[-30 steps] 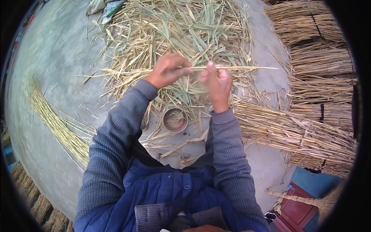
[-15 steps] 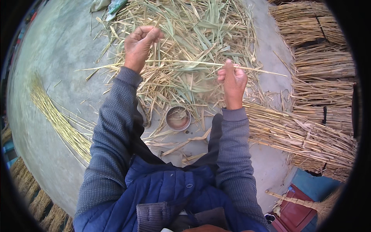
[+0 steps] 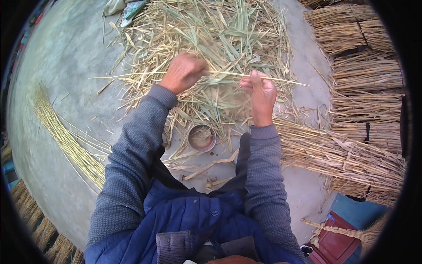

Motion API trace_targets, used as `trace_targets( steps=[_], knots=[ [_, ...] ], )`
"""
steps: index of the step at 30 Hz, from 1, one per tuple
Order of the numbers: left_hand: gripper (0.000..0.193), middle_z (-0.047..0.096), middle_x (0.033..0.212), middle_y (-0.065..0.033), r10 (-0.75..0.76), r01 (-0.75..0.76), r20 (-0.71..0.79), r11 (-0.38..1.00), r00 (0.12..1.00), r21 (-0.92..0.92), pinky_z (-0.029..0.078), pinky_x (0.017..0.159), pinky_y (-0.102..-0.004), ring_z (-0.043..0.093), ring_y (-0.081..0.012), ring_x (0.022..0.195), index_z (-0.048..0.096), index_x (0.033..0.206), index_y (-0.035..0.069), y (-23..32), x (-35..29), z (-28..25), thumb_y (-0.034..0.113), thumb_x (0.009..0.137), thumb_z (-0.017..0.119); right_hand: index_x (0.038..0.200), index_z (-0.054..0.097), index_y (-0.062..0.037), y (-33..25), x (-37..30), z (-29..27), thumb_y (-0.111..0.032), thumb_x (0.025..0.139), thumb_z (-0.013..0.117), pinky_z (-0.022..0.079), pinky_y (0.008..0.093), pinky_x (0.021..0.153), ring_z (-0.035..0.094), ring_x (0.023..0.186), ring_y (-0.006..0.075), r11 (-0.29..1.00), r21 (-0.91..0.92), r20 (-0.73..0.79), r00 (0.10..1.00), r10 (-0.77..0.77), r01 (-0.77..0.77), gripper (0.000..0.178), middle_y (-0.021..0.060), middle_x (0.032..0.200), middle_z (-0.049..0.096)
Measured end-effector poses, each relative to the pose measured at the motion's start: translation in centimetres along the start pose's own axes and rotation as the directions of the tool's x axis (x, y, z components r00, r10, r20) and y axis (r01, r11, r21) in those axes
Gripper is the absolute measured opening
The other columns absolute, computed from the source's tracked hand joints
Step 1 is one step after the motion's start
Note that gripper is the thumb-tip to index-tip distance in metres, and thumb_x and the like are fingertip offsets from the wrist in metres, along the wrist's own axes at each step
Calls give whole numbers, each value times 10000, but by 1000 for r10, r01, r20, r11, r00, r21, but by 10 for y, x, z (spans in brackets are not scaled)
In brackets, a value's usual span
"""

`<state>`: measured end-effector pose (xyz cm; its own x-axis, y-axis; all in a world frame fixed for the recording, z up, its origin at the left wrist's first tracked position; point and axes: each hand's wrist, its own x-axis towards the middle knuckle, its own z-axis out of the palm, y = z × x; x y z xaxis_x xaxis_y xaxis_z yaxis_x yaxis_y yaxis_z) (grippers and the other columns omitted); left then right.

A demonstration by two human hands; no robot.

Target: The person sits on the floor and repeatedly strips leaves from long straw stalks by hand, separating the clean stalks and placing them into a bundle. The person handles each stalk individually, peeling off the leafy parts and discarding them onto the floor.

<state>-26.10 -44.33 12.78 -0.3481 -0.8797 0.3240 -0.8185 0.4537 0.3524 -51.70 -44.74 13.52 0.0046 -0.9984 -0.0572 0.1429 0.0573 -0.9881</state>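
Note:
A long, thin, pale reed stalk (image 3: 228,73) lies level across the space in front of me. My right hand (image 3: 262,90) pinches it between thumb and fingers, with the thin end sticking out to the right. My left hand (image 3: 184,70) is curled closed over the stalk further left, the back of the hand hiding the fingertips. Beyond the left hand the stalk runs on over the litter. Beneath both hands spreads a heap of dry and greenish leaf strips (image 3: 220,39).
A small round metal bowl (image 3: 202,137) sits between my legs. At left lies a sheaf of cleaned yellowish stalks (image 3: 70,138). A thick reed bundle (image 3: 338,152) reaches in from the right, near tied bundles (image 3: 367,72). A broom (image 3: 347,229) rests by a dark red object (image 3: 336,246).
My left hand has come down and to the right, from above the stalk onto it. The right hand has shifted slightly left, still pinching the stalk.

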Motion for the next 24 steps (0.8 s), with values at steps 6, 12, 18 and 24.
trace_targets(
  steps=[6,12,18,24],
  knots=[
    [289,689,883,-48,-167,163,133,986,977,38,441,863,-393,621,-249,925,697,985,111,-13,-11,-19,281,774,795,1078,598,42,-11,6,-21,-292,977,677,580,251,669,709,745,171,999,28,-66,997,27,-26,357,156,887,709],
    [214,700,896,-102,-28,-25,-106,883,994,-468,495,802,-400,644,-284,873,728,935,74,37,8,17,270,849,735,1082,613,57,1,-12,13,-270,999,642,586,261,717,727,794,194,997,44,133,989,60,-66,339,178,934,724],
    [173,710,866,-82,-6,-85,-205,898,979,-431,505,742,-395,665,-271,815,739,940,63,38,11,21,189,827,775,1069,638,66,-7,-15,15,-325,1019,601,574,258,703,716,770,166,998,-16,173,983,68,-66,395,153,911,731],
    [176,725,878,-61,-232,185,36,661,972,-728,524,784,-300,679,-173,830,715,975,27,48,10,23,183,899,743,961,668,50,-6,-14,13,-328,1026,588,531,234,635,678,681,120,988,-155,104,994,13,3,393,120,841,717]
  ],
)
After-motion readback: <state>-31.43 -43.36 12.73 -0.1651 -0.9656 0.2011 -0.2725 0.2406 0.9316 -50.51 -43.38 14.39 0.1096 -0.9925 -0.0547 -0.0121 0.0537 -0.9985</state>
